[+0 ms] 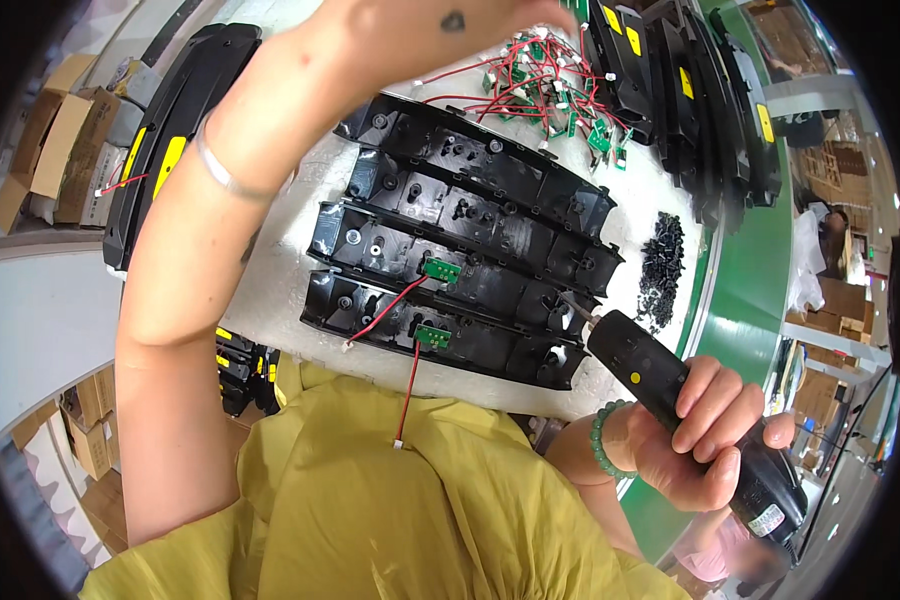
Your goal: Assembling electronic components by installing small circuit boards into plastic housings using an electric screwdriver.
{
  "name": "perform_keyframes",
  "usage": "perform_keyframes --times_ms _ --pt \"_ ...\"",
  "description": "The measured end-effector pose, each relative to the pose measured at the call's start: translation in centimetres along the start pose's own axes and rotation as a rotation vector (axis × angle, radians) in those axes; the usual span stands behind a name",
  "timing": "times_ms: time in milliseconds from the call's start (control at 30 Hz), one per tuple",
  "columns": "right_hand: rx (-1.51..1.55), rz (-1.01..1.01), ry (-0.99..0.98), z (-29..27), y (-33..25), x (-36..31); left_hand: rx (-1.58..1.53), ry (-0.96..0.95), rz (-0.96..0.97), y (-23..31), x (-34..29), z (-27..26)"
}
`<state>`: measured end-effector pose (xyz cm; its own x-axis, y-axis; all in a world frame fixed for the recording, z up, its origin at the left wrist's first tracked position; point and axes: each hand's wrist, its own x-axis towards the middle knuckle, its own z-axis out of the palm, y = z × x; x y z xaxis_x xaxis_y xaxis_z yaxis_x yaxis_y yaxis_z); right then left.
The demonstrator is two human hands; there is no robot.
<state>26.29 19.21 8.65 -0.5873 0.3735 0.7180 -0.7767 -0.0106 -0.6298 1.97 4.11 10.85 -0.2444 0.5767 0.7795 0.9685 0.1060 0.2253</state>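
My right hand point(710, 430) is wrapped round a black electric screwdriver point(638, 365), its bit pointing up and left at the right end of the nearer housings. My left hand point(410, 35) reaches over the far side, beside a pile of green circuit boards with red wires point(545, 85); most of its fingers are cut off by the upper edge. Four-sided black plastic housings lie in a row before me. One small circuit board point(441, 270) sits in the second-nearest housing point(490, 290). Another circuit board point(432, 336) is in the nearest housing point(490, 352), its red wire hanging onto my clothing.
A heap of small black screws or parts point(662, 270) lies on the white work surface point(625, 375), right of the housings. Black casings with yellow labels stand at the far right point(670, 90) and left point(175, 130). Cardboard boxes point(70, 150) are at left. A person is at lower right.
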Motion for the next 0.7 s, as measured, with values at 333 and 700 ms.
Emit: perform_keyframes --times_ms 333,700 --pt "-0.044 -0.008 0.049 0.0 0.5 -0.2 -0.699 -0.465 -0.632 3.9 -7.0 0.1" --pt "-0.004 0.111 -0.039 2.0 1.1 0.5 -0.194 -0.487 -0.278 3.1 -9.9 4.6"
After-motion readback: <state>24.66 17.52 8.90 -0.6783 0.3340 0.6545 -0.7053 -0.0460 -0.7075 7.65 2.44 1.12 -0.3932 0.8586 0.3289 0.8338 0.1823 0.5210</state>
